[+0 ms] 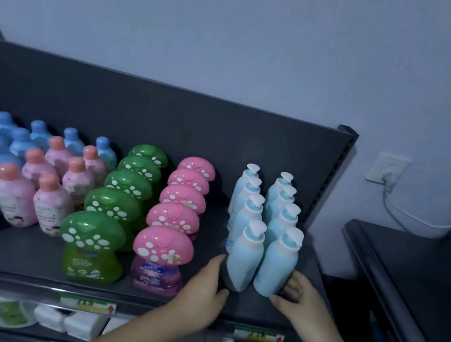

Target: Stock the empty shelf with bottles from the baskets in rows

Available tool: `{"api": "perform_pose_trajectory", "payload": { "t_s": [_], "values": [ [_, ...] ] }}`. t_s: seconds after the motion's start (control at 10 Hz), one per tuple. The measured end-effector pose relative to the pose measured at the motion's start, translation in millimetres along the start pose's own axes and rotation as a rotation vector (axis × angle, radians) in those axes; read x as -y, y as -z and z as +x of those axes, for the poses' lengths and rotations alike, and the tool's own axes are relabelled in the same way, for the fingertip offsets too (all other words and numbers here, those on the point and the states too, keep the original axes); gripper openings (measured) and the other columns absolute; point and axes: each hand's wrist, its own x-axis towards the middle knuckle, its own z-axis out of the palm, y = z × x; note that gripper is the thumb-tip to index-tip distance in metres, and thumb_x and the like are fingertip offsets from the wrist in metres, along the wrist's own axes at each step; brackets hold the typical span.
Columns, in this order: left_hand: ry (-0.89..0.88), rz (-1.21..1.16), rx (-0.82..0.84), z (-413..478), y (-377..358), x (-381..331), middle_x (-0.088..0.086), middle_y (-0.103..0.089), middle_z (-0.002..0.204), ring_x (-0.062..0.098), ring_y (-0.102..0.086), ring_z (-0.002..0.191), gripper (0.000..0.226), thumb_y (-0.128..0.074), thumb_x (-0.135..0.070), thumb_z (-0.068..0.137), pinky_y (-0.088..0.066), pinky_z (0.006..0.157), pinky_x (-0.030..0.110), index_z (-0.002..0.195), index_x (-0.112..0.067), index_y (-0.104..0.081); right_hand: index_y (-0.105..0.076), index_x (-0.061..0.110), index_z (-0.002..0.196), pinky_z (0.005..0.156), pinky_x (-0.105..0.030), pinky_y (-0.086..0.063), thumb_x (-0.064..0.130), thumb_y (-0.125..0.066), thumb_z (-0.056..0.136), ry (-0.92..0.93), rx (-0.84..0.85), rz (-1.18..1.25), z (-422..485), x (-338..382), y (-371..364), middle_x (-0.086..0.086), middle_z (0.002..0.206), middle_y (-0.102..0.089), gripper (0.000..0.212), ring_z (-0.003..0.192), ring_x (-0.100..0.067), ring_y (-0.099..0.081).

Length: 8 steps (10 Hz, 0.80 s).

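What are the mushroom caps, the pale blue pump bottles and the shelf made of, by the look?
Mushroom caps: glossy moulded plastic, soft highlights. Pale blue pump bottles: likely satin plastic, white pump heads. Shelf: probably painted metal, matt dark grey, slotted upright at right; dim light leaves it open.

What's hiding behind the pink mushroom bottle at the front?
Four more pink mushroom bottles line up behind the front one, back toward the shelf's dark back panel. Only their spotted caps show; their bodies are covered by the bottles in front.
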Motion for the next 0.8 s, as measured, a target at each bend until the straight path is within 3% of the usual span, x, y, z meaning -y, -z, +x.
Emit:
{"api": "perform_pose_trajectory", "payload": {
  "t_s": [0.1, 0.2, 0.3, 0.4, 0.5, 0.6, 0.7, 0.8],
  "values": [
    [-0.034, 0.063, 0.045, -10, 6, -3, -0.006, -0.030, 0.148, 0.005, -0.030, 0.136, 0.069, -0.053, -0.009, 0.095, -0.011, 0.099, -0.003, 0.153, -0.015, -0.016, -0.047, 0.031, 0.130, 0.104, -0.030, -0.041, 0.007, -0.076, 0.081, -0.008, -0.070, -0.048, -15, 1, -1, 0.013, 0.123, -0.059, 0.061, 0.118, -0.007, -0.055],
    [-0.086, 0.086, 0.072, -29, 13, 1, 0.002, -0.025, 0.158, 0.009, -0.024, 0.144, 0.069, -0.053, -0.014, 0.096, -0.008, 0.105, 0.003, 0.154, -0.013, -0.017, -0.044, 0.020, 0.139, 0.100, -0.030, -0.040, 0.015, -0.070, 0.087, -0.058, -0.229, -0.129, -31, 4, -7, 0.004, 0.132, -0.054, 0.059, 0.122, -0.015, -0.051],
    [-0.180, 0.113, 0.099, -53, 28, 5, -0.001, -0.026, 0.157, 0.004, -0.024, 0.143, 0.066, -0.053, -0.013, 0.095, -0.007, 0.105, 0.000, 0.153, -0.016, -0.021, -0.036, 0.011, 0.147, 0.105, -0.035, -0.038, 0.018, -0.068, 0.089, -0.094, -0.327, -0.162, -48, 12, -17, -0.008, 0.146, -0.047, 0.067, 0.131, -0.024, -0.046],
    [-0.237, 0.117, 0.161, -79, 50, 16, -0.007, -0.024, 0.156, -0.002, -0.022, 0.141, 0.065, -0.051, -0.018, 0.096, -0.009, 0.107, 0.001, 0.153, -0.022, -0.021, -0.038, 0.008, 0.146, 0.098, -0.035, -0.041, 0.016, -0.067, 0.090, -0.069, -0.395, -0.165, -73, 26, -35, -0.009, 0.141, -0.050, 0.064, 0.122, -0.025, -0.050],
    [-0.239, 0.165, 0.187, -102, 77, 41, -0.006, -0.025, 0.156, -0.001, -0.023, 0.140, 0.066, -0.054, -0.022, 0.096, -0.008, 0.102, -0.003, 0.153, -0.022, -0.021, -0.044, 0.008, 0.141, 0.084, -0.029, -0.038, 0.014, -0.067, 0.090, -0.085, -0.410, -0.143, -101, 36, -63, -0.009, 0.129, -0.056, 0.057, 0.103, -0.020, -0.052],
    [-0.212, 0.220, 0.211, -127, 112, 62, -0.003, -0.030, 0.156, 0.006, -0.028, 0.142, 0.065, -0.056, -0.024, 0.095, -0.013, 0.104, 0.002, 0.152, -0.020, -0.025, -0.047, 0.008, 0.138, 0.084, -0.027, -0.034, 0.013, -0.069, 0.087, -0.092, -0.374, -0.174, -128, 41, -99, -0.013, 0.130, -0.057, 0.056, 0.115, -0.024, -0.054],
    [-0.193, 0.266, 0.203, -145, 152, 81, -0.002, -0.033, 0.155, 0.010, -0.030, 0.141, 0.067, -0.058, -0.023, 0.093, -0.017, 0.102, 0.005, 0.152, -0.019, -0.025, -0.052, 0.010, 0.132, 0.084, -0.026, -0.034, 0.009, -0.071, 0.085, -0.047, -0.354, -0.160, -146, 54, -131, -0.010, 0.123, -0.061, 0.050, 0.105, -0.017, -0.053],
    [-0.122, 0.277, 0.188, -156, 196, 98, 0.001, -0.032, 0.156, 0.012, -0.032, 0.141, 0.074, -0.061, -0.030, 0.091, -0.024, 0.109, 0.015, 0.153, -0.019, -0.021, -0.044, 0.012, 0.142, 0.095, -0.030, -0.039, 0.018, -0.069, 0.089, -0.054, -0.317, -0.161, -152, 74, -154, -0.005, 0.139, -0.053, 0.059, 0.122, -0.020, -0.051]
  ]
}}
